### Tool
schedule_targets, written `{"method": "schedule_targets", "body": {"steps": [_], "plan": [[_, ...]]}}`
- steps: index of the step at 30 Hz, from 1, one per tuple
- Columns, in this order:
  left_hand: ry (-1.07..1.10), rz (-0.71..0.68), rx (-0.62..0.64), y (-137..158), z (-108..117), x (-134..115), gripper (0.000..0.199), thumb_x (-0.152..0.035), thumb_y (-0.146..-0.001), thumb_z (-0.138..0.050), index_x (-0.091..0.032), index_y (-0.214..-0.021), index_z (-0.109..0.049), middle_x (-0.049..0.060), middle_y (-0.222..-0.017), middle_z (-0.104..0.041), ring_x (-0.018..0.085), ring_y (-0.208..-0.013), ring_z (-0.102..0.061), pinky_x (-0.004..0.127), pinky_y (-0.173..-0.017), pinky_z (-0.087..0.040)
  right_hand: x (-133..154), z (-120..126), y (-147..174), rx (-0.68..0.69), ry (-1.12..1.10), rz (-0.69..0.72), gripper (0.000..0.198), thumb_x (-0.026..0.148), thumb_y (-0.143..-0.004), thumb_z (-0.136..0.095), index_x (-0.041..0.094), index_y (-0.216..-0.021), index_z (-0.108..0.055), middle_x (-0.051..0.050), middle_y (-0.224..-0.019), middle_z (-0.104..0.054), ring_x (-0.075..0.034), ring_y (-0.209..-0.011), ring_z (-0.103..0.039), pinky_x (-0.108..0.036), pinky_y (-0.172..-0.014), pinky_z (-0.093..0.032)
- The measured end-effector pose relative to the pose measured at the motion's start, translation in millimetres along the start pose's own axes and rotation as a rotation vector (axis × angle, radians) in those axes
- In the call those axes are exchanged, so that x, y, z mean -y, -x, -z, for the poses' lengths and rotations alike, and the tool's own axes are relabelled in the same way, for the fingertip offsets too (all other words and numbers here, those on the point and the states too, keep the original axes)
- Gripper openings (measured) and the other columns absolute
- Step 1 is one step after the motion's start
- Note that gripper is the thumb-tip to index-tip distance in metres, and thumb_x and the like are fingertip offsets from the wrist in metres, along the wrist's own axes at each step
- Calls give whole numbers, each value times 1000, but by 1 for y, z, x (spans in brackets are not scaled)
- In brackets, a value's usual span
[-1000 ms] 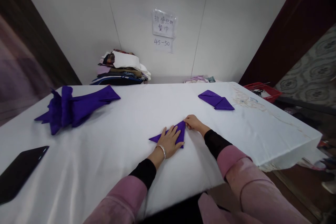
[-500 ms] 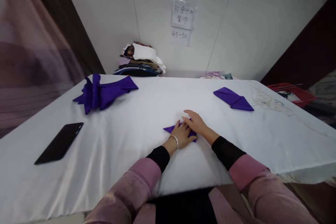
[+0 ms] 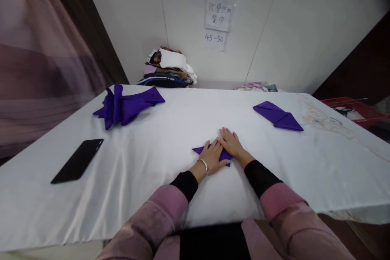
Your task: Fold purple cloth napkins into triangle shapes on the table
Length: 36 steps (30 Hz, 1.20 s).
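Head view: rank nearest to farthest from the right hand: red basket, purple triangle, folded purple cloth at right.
1. Purple triangle, partly covered by left hand and right hand.
2. Folded purple cloth, to the right.
3. Red basket, far right.

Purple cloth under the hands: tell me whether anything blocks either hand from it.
Nothing visible does. The left hand lies flat on the purple cloth, and the right hand rests at its upper right side. The folded purple piece to the right and the black flat device to the left lie apart.
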<state>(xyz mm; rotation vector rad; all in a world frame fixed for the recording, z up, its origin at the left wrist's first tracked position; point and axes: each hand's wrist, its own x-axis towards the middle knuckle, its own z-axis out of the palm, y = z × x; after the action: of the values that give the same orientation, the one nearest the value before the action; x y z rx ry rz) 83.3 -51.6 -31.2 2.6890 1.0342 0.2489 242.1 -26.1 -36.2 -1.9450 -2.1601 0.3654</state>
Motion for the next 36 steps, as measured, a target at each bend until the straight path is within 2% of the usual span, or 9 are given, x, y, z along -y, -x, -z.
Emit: {"method": "schedule_targets", "body": {"steps": [3,8,15,19,23,25,27,30,36], "plan": [[-10,109,1,13,2,7,81,-68,-81,-24,-13,-142,-20,12,-148,-24,28,-137,-13,49,-110,-7,1,-1,1,-16,28,18,57,50,-92,-28,19,-139,-30,-10,-148,-22,-23,-137,-13,-46,-108,-8],[-35,242,-15,43,10,21,76,-65,-83,-23,-15,-140,-25,11,-148,-24,27,-137,-15,51,-110,-10,3,2,3,-12,52,28,59,53,-91,-28,18,-138,-33,-10,-148,-22,-24,-136,-14,-46,-107,-10],[-93,362,-40,76,15,33,74,-64,-84,-25,-15,-140,-27,11,-147,-25,26,-136,-18,50,-109,-11,4,3,3,-6,46,34,58,52,-90,-30,18,-137,-34,-11,-148,-22,-25,-136,-14,-46,-107,-9],[-117,425,-5,84,21,35,75,-64,-84,-21,-14,-139,-27,11,-147,-24,26,-137,-17,51,-109,-11,4,2,2,0,58,29,60,54,-90,-26,18,-137,-33,-11,-148,-22,-25,-136,-13,-46,-107,-7],[-145,504,-28,70,28,26,78,-65,-84,-21,-11,-138,-30,14,-148,-23,28,-137,-14,51,-109,-11,6,2,2,22,108,16,62,56,-90,-21,18,-139,-30,-9,-149,-20,-23,-137,-12,-45,-107,-7],[-155,459,-73,54,31,16,77,-64,-84,-23,-10,-138,-30,14,-148,-22,28,-137,-13,51,-110,-9,6,2,2,17,114,15,63,56,-90,-20,17,-139,-30,-10,-149,-20,-24,-136,-12,-45,-107,-8],[-146,349,-109,35,30,5,73,-62,-85,-24,-12,-138,-30,13,-148,-23,26,-138,-12,49,-111,-8,6,3,3,7,118,22,62,54,-90,-21,16,-139,-30,-10,-149,-21,-24,-136,-13,-46,-107,-9],[-114,232,-118,8,24,-7,73,-62,-85,-22,-13,-139,-28,11,-148,-23,24,-138,-12,47,-111,-6,6,3,4,3,130,43,59,49,-91,-22,15,-138,-30,-11,-149,-21,-25,-136,-14,-46,-106,-10],[-79,262,-26,-7,0,1,83,-69,-81,-21,-11,-141,-23,13,-148,-23,27,-137,-15,48,-110,-10,5,4,3,20,121,47,53,39,-92,-22,16,-139,-30,-9,-149,-21,-23,-136,-14,-46,-107,-10]]}}
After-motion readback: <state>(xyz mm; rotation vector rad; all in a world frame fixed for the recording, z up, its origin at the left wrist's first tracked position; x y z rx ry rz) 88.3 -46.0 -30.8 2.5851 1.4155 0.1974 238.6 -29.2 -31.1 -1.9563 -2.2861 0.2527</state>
